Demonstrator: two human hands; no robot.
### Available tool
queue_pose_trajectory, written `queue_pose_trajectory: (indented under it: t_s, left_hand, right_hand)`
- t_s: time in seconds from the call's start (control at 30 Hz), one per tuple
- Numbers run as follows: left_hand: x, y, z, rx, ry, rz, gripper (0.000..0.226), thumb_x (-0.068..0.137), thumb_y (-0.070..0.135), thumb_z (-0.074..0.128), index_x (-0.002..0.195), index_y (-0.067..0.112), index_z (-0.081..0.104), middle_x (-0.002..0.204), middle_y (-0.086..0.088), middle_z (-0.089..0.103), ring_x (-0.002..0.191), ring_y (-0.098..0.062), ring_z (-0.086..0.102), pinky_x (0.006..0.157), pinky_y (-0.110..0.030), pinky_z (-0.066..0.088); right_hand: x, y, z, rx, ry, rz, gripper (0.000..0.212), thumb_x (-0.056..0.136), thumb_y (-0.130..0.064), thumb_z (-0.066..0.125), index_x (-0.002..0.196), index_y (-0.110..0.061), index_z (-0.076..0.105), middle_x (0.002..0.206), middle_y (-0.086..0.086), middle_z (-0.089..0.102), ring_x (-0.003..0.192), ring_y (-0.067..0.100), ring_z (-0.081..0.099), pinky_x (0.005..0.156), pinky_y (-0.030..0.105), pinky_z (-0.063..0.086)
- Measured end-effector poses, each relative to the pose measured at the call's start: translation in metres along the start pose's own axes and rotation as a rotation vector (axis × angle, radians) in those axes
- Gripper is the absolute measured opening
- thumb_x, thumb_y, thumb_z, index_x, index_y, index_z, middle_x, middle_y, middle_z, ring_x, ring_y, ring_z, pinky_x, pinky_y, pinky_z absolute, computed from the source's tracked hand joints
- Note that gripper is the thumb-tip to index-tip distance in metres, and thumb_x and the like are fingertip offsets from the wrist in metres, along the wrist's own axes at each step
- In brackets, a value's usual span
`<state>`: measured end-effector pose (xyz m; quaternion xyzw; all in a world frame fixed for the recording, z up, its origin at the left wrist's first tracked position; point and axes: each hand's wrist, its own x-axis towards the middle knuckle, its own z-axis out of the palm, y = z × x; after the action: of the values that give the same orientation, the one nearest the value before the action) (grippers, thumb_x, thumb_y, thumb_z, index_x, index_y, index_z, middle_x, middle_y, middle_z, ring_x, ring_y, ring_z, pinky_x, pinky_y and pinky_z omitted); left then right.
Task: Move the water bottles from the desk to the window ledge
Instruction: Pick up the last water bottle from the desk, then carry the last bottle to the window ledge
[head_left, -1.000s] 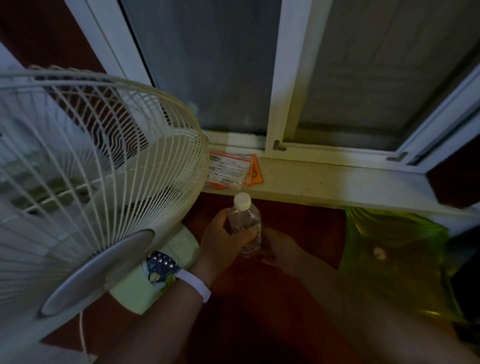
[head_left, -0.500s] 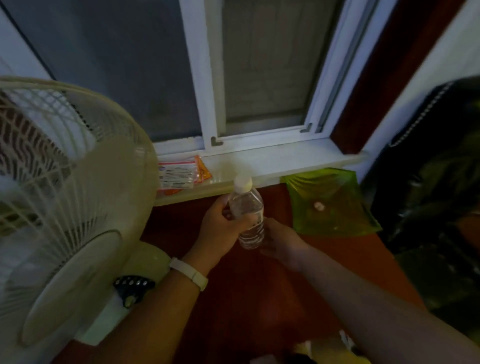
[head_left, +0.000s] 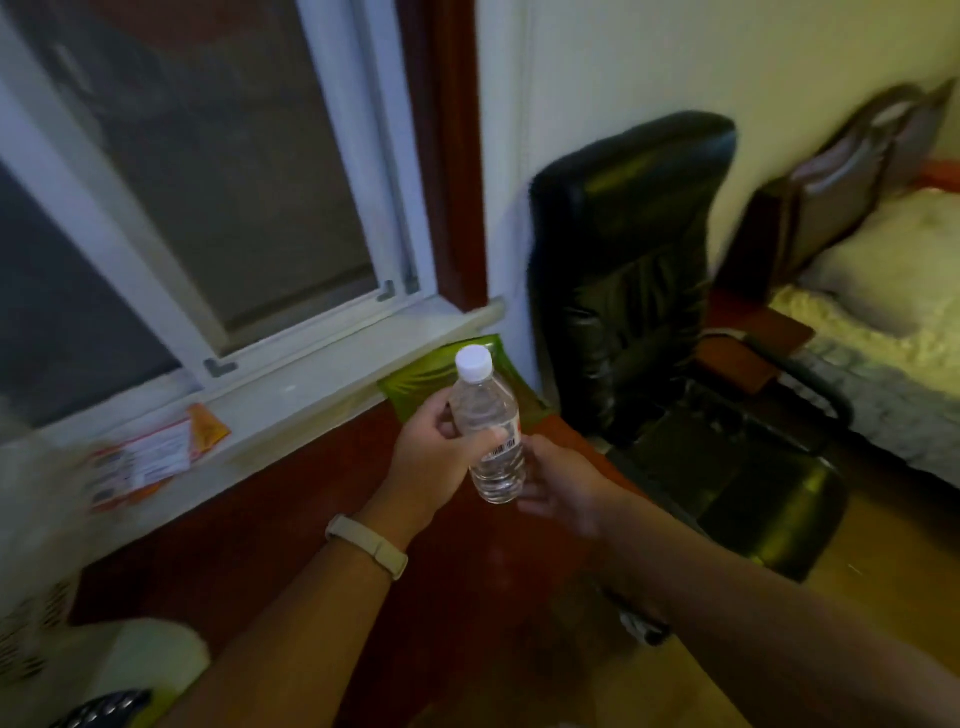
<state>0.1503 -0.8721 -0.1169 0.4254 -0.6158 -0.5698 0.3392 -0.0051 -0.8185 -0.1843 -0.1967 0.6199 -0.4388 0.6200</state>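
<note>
On the left part of the white window ledge (head_left: 332, 376) lie orange and white packets (head_left: 156, 460), blurred. Just below the ledge's right end a translucent green plastic thing (head_left: 415, 389) shows behind the bottle, leaning at the dark red panel under the window. A black padded chair (head_left: 623, 291) stands to the right against the pale wall, with a bed (head_left: 878, 317) beyond it. A pale fan grille (head_left: 26, 597) smears the lower left edge.

The water bottle (head_left: 488, 436) is held in the air below and in front of the ledge's right end, apart from it, tilted slightly with its top to the left. It is clear plastic with a white screw cap (head_left: 474, 362) and a label with a barcode. The left hand (head_left: 431, 467), with a pale wristband (head_left: 366, 545) on its wrist, wraps its curled fingers round the bottle's middle. The right hand (head_left: 566, 486) touches the bottle's lower side near the base; whether it grips there I cannot tell.
</note>
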Motion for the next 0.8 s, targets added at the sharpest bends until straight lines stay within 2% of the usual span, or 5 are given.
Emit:
queue_pose_trajectory:
  t_s: [0.13, 0.3, 0.47, 0.6, 0.8]
  left_hand:
    - [-0.004, 0.016, 0.087, 0.009, -0.083, 0.007, 0.052, 0.071, 0.003, 0.083, 0.117, 0.019, 0.065, 0.097, 0.002, 0.075, 0.087, -0.007, 0.071, 0.073, -0.021, 0.055]
    - [-0.018, 0.036, 0.204, 0.063, -0.26, 0.06, 0.046, 0.074, 0.012, 0.083, 0.112, 0.031, 0.064, 0.096, 0.013, 0.075, 0.089, -0.001, 0.07, 0.072, -0.017, 0.054]
    - [-0.03, 0.055, 0.314, 0.146, -0.452, 0.102, 0.045, 0.077, 0.023, 0.081, 0.117, 0.033, 0.062, 0.107, 0.012, 0.072, 0.096, -0.004, 0.068, 0.084, -0.028, 0.054]
    - [-0.045, 0.069, 0.394, 0.134, -0.628, 0.125, 0.038, 0.078, 0.02, 0.081, 0.108, 0.036, 0.064, 0.102, 0.013, 0.073, 0.094, -0.005, 0.069, 0.08, -0.026, 0.056]
    - [-0.063, 0.073, 0.511, 0.093, -0.897, 0.111, 0.04, 0.076, 0.016, 0.082, 0.112, 0.024, 0.067, 0.104, 0.004, 0.075, 0.097, -0.015, 0.071, 0.086, -0.039, 0.058]
  right_hand:
    - [-0.044, -0.001, -0.085, 0.027, 0.061, -0.021, 0.039, 0.093, -0.053, 0.047, 0.115, -0.028, 0.068, 0.105, 0.002, 0.075, 0.102, 0.02, 0.068, 0.093, 0.038, 0.048]
    - [-0.097, 0.011, -0.199, 0.102, 0.165, -0.038, 0.042, 0.094, -0.054, 0.047, 0.12, -0.025, 0.064, 0.113, 0.005, 0.07, 0.106, 0.023, 0.066, 0.097, 0.04, 0.049]
    - [-0.151, 0.029, -0.295, 0.209, 0.306, -0.076, 0.038, 0.094, -0.052, 0.047, 0.118, -0.027, 0.063, 0.113, 0.006, 0.069, 0.107, 0.025, 0.064, 0.1, 0.043, 0.048]
    - [-0.195, 0.049, -0.359, 0.311, 0.431, -0.096, 0.039, 0.094, -0.051, 0.049, 0.117, -0.024, 0.065, 0.11, 0.006, 0.071, 0.099, 0.021, 0.065, 0.092, 0.038, 0.051]
    - [-0.254, 0.085, -0.439, 0.454, 0.662, -0.124, 0.03, 0.092, -0.046, 0.051, 0.101, -0.024, 0.069, 0.085, 0.002, 0.067, 0.078, 0.019, 0.056, 0.074, 0.033, 0.046]
